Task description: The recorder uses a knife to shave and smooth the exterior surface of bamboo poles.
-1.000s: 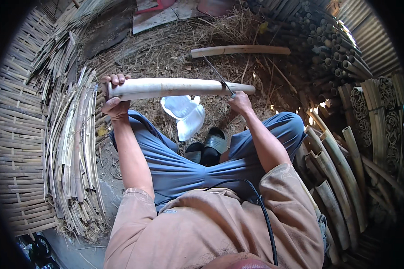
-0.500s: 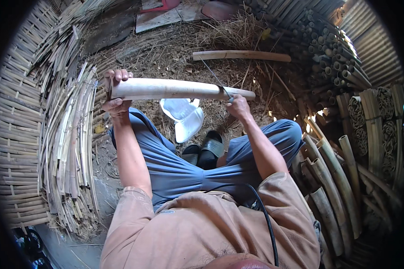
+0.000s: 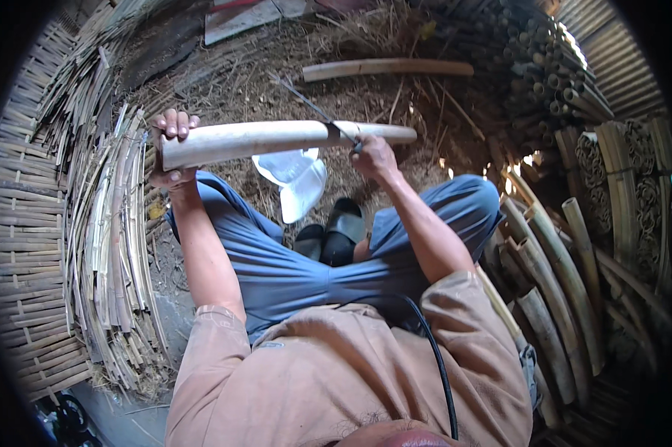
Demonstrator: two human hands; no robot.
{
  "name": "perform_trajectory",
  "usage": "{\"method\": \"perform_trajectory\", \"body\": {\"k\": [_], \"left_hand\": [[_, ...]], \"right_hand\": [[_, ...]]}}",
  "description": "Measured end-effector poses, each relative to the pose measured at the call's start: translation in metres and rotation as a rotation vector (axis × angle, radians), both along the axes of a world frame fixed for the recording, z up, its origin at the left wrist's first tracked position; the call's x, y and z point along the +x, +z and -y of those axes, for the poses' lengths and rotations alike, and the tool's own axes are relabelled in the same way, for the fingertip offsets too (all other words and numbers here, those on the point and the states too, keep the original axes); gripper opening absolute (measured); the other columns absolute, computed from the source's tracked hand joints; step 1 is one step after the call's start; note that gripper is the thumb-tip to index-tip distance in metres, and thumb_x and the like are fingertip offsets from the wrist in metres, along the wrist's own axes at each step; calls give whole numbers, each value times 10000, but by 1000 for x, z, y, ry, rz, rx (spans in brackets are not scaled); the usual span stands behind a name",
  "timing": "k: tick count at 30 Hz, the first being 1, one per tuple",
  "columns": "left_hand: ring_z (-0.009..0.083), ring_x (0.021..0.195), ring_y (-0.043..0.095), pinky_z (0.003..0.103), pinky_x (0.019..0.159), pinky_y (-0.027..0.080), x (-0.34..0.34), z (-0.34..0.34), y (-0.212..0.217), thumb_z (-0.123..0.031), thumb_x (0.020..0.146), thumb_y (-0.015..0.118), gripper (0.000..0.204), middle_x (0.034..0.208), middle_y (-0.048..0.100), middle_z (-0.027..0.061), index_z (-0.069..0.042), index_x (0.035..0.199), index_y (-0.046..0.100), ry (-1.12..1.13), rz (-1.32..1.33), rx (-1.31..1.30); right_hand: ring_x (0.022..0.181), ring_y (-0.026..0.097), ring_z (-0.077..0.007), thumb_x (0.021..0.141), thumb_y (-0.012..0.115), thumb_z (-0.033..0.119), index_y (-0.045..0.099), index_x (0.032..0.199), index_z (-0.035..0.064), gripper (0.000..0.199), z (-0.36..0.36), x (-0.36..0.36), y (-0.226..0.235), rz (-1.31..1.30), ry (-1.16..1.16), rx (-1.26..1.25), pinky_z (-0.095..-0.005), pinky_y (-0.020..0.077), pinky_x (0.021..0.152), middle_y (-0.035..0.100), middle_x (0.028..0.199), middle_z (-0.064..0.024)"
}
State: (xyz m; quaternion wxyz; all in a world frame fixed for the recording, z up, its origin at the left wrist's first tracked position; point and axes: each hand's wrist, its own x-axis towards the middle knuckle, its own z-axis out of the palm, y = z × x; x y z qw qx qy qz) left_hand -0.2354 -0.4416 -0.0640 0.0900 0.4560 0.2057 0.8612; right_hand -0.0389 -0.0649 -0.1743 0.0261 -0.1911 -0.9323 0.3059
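Note:
A thick, pale length of bamboo (image 3: 246,139) lies crosswise in front of me, above my knees. My left hand (image 3: 178,123) grips its wide left end, fingers over the far side and thumb on the near side. Closed around the handle of a long, thin-bladed knife (image 3: 306,99) is my right hand (image 3: 377,160), close to the bamboo's narrower right part. The blade slants across the bamboo, its tip pointing away to the far left. How deep the edge sits against the surface cannot be made out.
Split bamboo strips (image 3: 116,223) are heaped at my left beside a woven bamboo wall (image 3: 26,246). Another bamboo piece (image 3: 388,67) lies on the litter-strewn ground ahead. A white plastic piece (image 3: 302,194) lies near my sandals (image 3: 343,231). Bamboo poles (image 3: 552,268) lean at my right.
The knife has shifted left along the bamboo, toward my left hand. The bamboo has moved slightly left too, and the whole view has shifted a little.

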Motion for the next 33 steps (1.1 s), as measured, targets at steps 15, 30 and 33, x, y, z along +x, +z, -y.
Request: {"method": "perform_trajectory", "body": {"k": [15,30,33], "left_hand": [[248,919,661,441,837,557,-10,-8,-18,-249,769,850,403,972,660,66,-61,1067,652,728,777,-165],[338,984,659,518,960,522,1,22,-14,-247,699,673,418,1001,683,149,-31,1057,659,610,574,-63],[331,962,660,506,959,525,2,19,-12,-226,674,668,425,974,678,144,-41,1056,649,599,632,-46]], "right_hand": [[1085,691,-405,829,691,294,729,1058,-2,377,-14,5,-20,176,-488,17,-494,555,937,710,1121,-279],[861,700,-428,827,702,186,623,947,13,224,49,-9,-26,-213,-61,7,-522,562,758,690,860,-253],[891,700,-450,847,674,222,665,919,-2,236,10,0,-30,33,-261,42,-522,568,799,705,895,-262]]}}
